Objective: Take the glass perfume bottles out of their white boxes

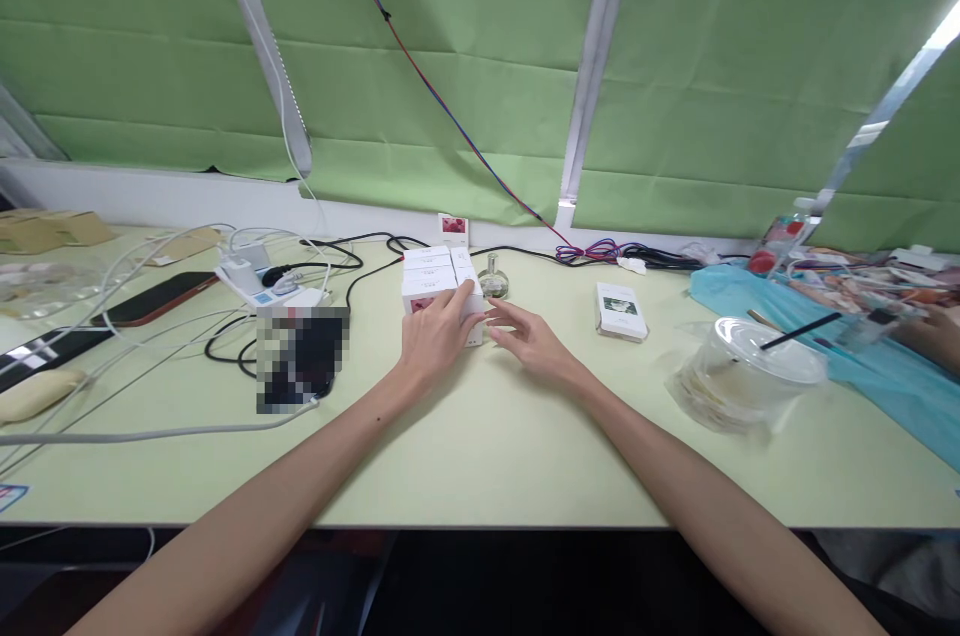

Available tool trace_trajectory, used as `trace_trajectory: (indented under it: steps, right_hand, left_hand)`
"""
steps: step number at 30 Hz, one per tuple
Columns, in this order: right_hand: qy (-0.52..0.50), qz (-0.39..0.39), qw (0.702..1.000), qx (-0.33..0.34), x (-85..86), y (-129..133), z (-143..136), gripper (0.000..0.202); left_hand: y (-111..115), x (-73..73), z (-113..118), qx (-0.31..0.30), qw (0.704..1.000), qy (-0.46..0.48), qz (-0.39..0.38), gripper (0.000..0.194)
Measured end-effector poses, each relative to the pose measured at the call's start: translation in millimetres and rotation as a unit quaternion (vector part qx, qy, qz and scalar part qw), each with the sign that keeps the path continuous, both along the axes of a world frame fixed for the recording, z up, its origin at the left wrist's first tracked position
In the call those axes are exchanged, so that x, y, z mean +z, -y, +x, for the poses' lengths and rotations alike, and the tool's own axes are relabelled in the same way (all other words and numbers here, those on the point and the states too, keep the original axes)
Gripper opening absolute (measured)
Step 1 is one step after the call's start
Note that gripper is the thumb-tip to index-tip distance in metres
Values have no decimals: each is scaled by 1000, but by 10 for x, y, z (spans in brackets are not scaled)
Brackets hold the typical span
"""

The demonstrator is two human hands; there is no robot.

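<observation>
Several small white boxes (429, 268) stand packed together in a block on the table. My left hand (433, 336) is at the front of this block, its index finger on top of the right-hand white box (463, 268) and its thumb by that box's front. Just right of the boxes, my right hand (534, 344) has its fingers apart and nothing in them; its fingertips are near the box's right side. A round clear glass bottle (493, 278) stands behind my right fingertips, close to the boxes. One white box with a reddish picture (453, 230) stands at the back.
To the right lies a white box with a green picture (621, 311), then a lidded plastic tub with a black straw (750, 371) and a blue plastic sheet (727, 291). Another person's hand (937, 336) is at far right. Cables and a power strip (259, 284) crowd the left.
</observation>
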State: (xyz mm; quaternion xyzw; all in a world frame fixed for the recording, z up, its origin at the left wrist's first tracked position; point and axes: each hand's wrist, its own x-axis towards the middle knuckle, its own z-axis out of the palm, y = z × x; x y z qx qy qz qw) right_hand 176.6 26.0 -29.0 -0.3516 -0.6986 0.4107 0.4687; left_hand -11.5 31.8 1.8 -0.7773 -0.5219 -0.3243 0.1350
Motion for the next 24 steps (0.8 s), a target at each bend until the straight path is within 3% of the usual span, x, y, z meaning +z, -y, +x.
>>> trace_trajectory:
  steps: [8, 16, 20, 24]
  right_hand:
    - [43, 15, 998, -48, 26, 28, -19, 50]
    - [144, 99, 981, -89, 44, 39, 6, 39]
    - [191, 152, 959, -144, -5, -44, 83, 36]
    - [276, 176, 902, -281, 41, -125, 269, 34]
  left_hand:
    - [-86, -67, 25, 22, 1000, -5, 16, 33]
    - [-131, -111, 29, -1, 998, -10, 66, 25]
    - [-89, -130, 22, -75, 995, 1, 73, 28]
    - [9, -145, 58, -196, 980, 1, 28, 22]
